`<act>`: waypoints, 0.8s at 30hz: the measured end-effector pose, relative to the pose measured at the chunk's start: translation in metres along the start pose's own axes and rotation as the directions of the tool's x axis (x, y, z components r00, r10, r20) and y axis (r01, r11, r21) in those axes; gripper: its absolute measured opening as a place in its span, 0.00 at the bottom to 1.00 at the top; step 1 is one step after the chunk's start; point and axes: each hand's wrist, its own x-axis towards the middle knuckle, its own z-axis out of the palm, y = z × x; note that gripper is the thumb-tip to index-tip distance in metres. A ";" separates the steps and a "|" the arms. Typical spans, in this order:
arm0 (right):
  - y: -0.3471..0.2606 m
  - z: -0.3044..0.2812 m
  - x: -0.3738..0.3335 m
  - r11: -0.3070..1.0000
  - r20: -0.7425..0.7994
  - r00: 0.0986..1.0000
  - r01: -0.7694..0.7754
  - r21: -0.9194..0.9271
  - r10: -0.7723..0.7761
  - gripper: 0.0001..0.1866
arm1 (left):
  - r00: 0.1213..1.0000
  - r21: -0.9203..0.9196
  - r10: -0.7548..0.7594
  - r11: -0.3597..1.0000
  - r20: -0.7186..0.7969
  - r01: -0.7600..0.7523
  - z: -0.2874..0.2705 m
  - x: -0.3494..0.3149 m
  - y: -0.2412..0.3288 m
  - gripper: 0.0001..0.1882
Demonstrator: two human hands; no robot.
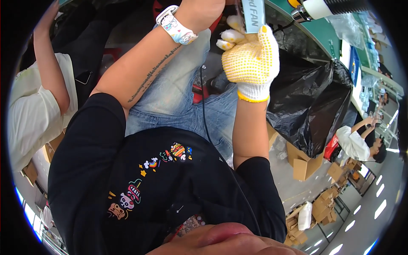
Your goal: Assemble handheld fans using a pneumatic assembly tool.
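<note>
We grasp a smooth, flat-sided light-blue box (254,18) at the top edge of view, between the thumb and curled fingers of our right hand (250,55), clad in a knit white glove (250,68) — nubby with yellow dots. Our bare left hand (202,12) is near it — fingers cut off, grip impossible to tell. Crinkled, glossy black plastic (310,106) drapes beside the glove.

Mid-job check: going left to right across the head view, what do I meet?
Nearby person's white shirt → watch → bare left hand → gloved right hand → black plastic bag → distant person in white.
</note>
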 end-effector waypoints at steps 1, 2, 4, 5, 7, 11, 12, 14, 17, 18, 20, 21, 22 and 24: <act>-0.003 0.004 0.001 0.995 0.002 0.999 0.036 -0.096 -0.036 0.23 | 1.000 0.000 0.004 1.000 -0.002 -0.004 0.001 0.000 0.002 0.27; -0.004 0.008 0.002 0.979 0.008 0.997 0.072 -0.190 -0.072 0.22 | 0.998 0.027 0.062 0.998 0.018 -0.063 0.001 0.000 0.003 0.26; -0.003 0.021 -0.001 0.920 0.000 0.988 0.147 -0.365 -0.157 0.21 | 0.982 0.073 0.176 0.981 0.067 -0.180 0.005 -0.001 0.009 0.24; -0.002 0.030 -0.004 0.825 0.005 0.970 0.210 -0.525 -0.244 0.21 | 0.981 0.069 0.179 0.980 0.069 -0.184 0.010 -0.002 0.014 0.24; 0.000 0.036 -0.001 0.693 0.028 0.940 0.270 -0.669 -0.340 0.21 | 0.991 -0.082 0.123 0.990 0.053 -0.119 0.030 -0.007 0.037 0.22; 0.001 0.046 0.024 0.854 0.578 0.673 0.513 0.083 -0.461 0.25 | 0.960 -0.143 0.249 0.963 0.128 -0.230 0.041 -0.003 0.039 0.19; -0.004 0.070 0.011 0.858 0.382 0.831 0.489 -0.156 -0.404 0.25 | 0.933 -0.133 0.322 0.944 0.159 -0.303 0.039 -0.001 0.040 0.18; -0.017 0.102 -0.012 0.793 -0.125 0.924 0.235 -0.562 -0.363 0.25 | 0.912 -0.128 0.366 0.929 0.182 -0.347 0.042 0.003 0.041 0.18; -0.018 0.073 0.015 0.872 0.294 0.860 0.470 -0.139 -0.417 0.25 | 0.872 -0.151 0.430 0.902 0.233 -0.404 0.051 0.005 0.037 0.18; -0.018 0.062 0.018 0.866 0.471 0.743 0.488 0.105 -0.476 0.25 | 0.869 -0.133 0.436 0.900 0.236 -0.416 0.052 0.004 0.036 0.18; -0.016 0.072 0.000 0.886 0.308 0.863 0.451 -0.109 -0.401 0.25 | 0.858 -0.077 0.458 0.888 0.231 -0.453 0.045 0.002 0.036 0.18; -0.017 0.081 -0.011 0.878 0.125 0.930 0.367 -0.308 -0.345 0.25 | 0.856 -0.074 0.462 0.886 0.234 -0.458 0.043 0.002 0.035 0.18; -0.017 0.086 -0.013 0.845 -0.073 0.948 0.238 -0.479 -0.309 0.25 | 0.900 -0.070 0.397 0.918 0.181 -0.391 0.040 0.000 0.032 0.18; -0.006 0.064 -0.008 0.790 -0.024 0.938 0.278 -0.546 -0.347 0.24 | 0.962 -0.072 0.262 0.964 0.075 -0.257 0.034 -0.004 0.026 0.18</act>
